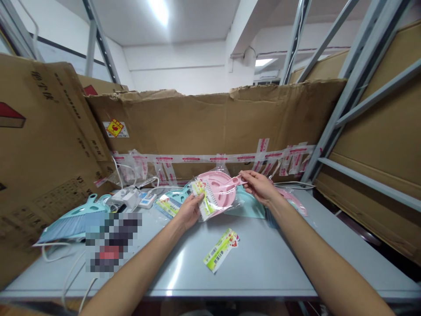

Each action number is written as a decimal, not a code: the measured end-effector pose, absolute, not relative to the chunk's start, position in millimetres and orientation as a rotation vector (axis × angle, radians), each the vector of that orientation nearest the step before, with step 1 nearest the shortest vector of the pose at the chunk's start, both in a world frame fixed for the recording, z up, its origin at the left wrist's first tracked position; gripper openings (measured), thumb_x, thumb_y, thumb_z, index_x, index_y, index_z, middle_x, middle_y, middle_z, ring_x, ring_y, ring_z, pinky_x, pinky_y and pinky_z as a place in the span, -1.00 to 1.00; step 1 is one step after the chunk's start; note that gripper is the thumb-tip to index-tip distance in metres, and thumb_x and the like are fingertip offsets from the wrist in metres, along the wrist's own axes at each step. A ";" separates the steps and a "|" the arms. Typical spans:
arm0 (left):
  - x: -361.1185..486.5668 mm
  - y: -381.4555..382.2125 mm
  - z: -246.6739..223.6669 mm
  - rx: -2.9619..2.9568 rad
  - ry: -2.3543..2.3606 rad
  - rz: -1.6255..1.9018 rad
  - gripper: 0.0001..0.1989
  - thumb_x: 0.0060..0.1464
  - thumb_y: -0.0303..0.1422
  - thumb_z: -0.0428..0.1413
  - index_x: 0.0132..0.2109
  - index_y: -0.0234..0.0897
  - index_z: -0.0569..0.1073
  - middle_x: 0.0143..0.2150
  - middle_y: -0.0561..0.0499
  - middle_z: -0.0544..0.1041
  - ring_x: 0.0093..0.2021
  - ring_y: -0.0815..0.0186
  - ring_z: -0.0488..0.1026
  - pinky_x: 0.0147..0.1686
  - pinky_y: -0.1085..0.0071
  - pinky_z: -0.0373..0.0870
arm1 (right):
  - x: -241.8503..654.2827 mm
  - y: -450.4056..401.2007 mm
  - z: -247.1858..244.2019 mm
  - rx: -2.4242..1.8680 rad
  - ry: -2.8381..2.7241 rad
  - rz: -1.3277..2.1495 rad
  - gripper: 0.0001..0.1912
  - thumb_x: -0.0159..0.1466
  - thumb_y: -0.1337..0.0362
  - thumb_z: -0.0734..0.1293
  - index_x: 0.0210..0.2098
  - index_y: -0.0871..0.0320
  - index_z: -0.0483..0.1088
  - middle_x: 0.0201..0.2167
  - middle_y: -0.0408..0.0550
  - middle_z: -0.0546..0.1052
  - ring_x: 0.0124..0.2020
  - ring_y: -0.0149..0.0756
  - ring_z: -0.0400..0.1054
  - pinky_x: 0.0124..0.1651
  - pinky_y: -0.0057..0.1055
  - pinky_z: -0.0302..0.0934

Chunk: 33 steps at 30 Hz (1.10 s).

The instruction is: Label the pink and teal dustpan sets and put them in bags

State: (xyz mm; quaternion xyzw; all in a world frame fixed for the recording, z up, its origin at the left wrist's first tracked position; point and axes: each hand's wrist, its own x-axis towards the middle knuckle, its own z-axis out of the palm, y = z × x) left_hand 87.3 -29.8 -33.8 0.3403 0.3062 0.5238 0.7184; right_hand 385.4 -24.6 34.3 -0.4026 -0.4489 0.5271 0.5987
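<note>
My left hand (190, 211) grips the lower edge of a pink plastic dustpan (219, 188), which is wrapped in a clear plastic bag. A green and yellow printed label (204, 199) lies against the dustpan beside that hand. My right hand (259, 186) pinches the dustpan's short handle at the right end. Under the dustpan lies a teal dustpan (248, 205) in clear film. A loose matching label (221, 250) rests on the table in front of my hands, touching neither.
A grey table (259, 274) holds a teal-handled brush (72, 224), a bagged teal item (174, 202), a pink bagged piece (292, 202), white electrical devices (131, 198) and cables. A pixelated patch (112, 243) hides part of it. Taped cardboard (213, 123) stands behind; metal shelving (358, 87) stands right.
</note>
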 end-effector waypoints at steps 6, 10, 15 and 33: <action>81.8 -27.1 -35.4 0.800 0.584 1.134 -0.62 0.29 -0.43 0.39 0.20 -0.39 0.61 0.16 -0.32 0.74 0.18 -0.05 0.72 0.36 -0.02 0.57 | 394.1 -26.8 38.7 -1.013 -1.176 1.063 -0.41 0.05 -0.17 0.69 -0.16 0.14 0.63 -0.28 -0.07 0.61 -0.41 -0.37 0.41 -0.52 -0.51 0.23; 81.6 -31.1 -35.3 0.849 0.547 1.067 -0.63 0.28 -0.41 0.40 0.18 -0.41 0.62 0.12 -0.34 0.75 0.21 -0.10 0.71 0.38 -0.04 0.56 | 401.1 -26.4 43.5 -1.128 -1.313 1.013 -0.45 0.18 -0.20 0.62 -0.16 0.15 0.66 -0.16 0.03 0.71 -0.21 -0.28 0.53 -0.33 -0.51 0.36; 86.6 -37.5 -37.1 0.869 0.550 0.986 -0.69 0.26 -0.40 0.42 0.10 -0.40 0.65 0.07 -0.33 0.76 0.16 -0.11 0.73 0.36 -0.06 0.57 | 402.0 -25.9 50.6 -1.185 -1.424 1.252 -0.57 0.17 -0.03 0.65 -0.17 0.18 0.68 -0.23 0.04 0.75 -0.31 -0.31 0.56 -0.34 -0.51 0.32; 89.7 -32.9 -45.2 0.735 0.554 1.019 -0.66 0.35 -0.41 0.34 0.22 -0.39 0.60 0.19 -0.32 0.72 0.23 -0.03 0.70 0.36 0.07 0.59 | 393.4 -16.4 88.0 -1.264 -1.707 1.168 -0.61 0.15 -0.06 0.64 -0.31 0.14 0.70 -0.48 -0.09 0.60 -0.52 -0.41 0.29 -0.51 -0.50 0.13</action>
